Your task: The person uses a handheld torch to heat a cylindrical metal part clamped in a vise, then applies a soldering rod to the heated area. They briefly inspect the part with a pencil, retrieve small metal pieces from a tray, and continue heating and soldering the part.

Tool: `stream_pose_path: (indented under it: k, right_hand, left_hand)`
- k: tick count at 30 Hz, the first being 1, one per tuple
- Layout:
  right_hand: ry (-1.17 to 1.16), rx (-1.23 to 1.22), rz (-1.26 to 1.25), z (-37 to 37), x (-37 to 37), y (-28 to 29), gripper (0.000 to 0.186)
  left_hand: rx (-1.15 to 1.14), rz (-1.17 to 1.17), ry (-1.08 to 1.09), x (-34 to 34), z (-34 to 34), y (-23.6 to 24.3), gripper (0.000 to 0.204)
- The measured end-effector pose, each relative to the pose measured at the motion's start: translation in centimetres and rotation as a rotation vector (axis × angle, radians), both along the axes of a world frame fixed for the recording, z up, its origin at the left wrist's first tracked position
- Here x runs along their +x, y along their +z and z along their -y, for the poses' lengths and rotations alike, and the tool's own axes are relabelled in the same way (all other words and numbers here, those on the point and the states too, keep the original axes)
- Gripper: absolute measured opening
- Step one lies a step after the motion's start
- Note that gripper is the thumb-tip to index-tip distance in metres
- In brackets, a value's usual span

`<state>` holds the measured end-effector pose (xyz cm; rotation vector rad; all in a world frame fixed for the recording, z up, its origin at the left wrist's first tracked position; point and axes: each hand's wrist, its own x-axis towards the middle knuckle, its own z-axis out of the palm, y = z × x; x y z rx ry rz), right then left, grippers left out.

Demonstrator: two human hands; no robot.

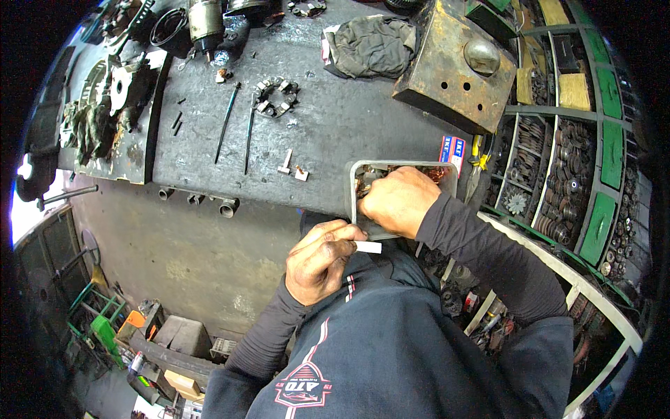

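Observation:
My left hand [319,264] is closed on a small white flat strip [368,247], which sticks out past the fingertips beside the near left corner of a plastic bin. That grey-rimmed bin [354,183] stands at the bench's front edge, with small metal parts and copper-coloured pieces [434,173] inside. Into it reaches my right hand [399,201], palm down with the fingers curled. Its fingertips are hidden among the parts, so what they pinch cannot be made out. Left of the bin, a small T-shaped piece [285,162] and a copper-and-white piece [301,173] lie on the dark bench [321,126].
Two thin rods [227,124] and a ring of metal segments [276,98] lie farther back. A grey cloth [373,47] is beside a rusty metal box [447,63]. At right are a small red-and-blue carton [452,149], yellow-handled pliers [480,155] and shelving [551,119] full of parts.

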<state>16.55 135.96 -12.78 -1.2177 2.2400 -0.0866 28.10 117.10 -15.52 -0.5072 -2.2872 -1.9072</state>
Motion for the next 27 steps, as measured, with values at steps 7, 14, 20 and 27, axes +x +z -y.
stream_pose_path:
  k: [7,14,20,27]
  right_hand:
    - [-0.745,-0.469,0.522,-3.5,-0.3,4.2,0.022]
    - [-1.242,-0.624,1.056,-6.1,1.4,6.5,0.018]
    - [-0.743,-0.390,0.253,-6.8,2.8,7.5,0.020]
    - [-0.455,-0.263,-0.095,-4.0,1.2,6.2,0.011]
  left_hand:
    - [0.012,0.016,0.038,0.3,0.0,-0.1,0.027]
    - [0.014,0.049,0.035,0.1,-0.1,0.3,0.026]
    - [0.014,0.086,0.030,0.5,0.0,0.3,0.027]
    - [0.002,0.077,0.027,0.6,-0.1,0.1,0.030]
